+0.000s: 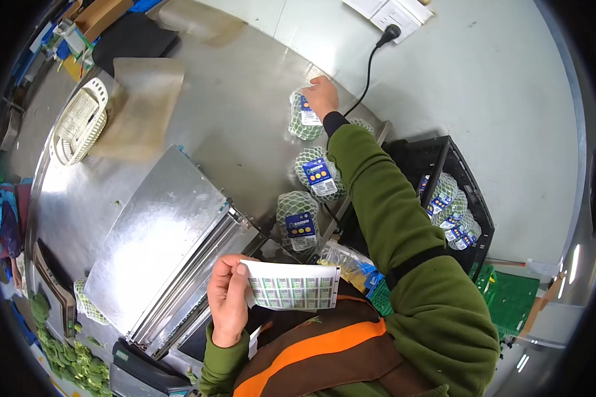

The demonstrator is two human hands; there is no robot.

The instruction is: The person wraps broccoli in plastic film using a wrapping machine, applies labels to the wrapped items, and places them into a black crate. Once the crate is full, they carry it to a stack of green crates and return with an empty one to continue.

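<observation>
My left hand [228,306] pinches a white sheet of small printed labels [293,284] between thumb and fingers, low in front of my body. Stretched out to the far side of the table, my right hand [322,98] has its curled fingers at the top of a netted produce pack [298,122] with a blue label. The fingertips are partly hidden. Nearer to me lie a second netted pack [309,162] and a third netted pack [291,205], both blue-labelled and apart from my hands. Green shows through the white nets; the exact produce inside is hard to make out.
Right of the table, a black crate [473,192] holds several netted packs. A metal wrapping machine [162,228] stands to the left, near a white basket [79,126] and brown sheet [146,99]. Broccoli [69,354] lies lower left. A black cable [367,76] hangs from the wall socket.
</observation>
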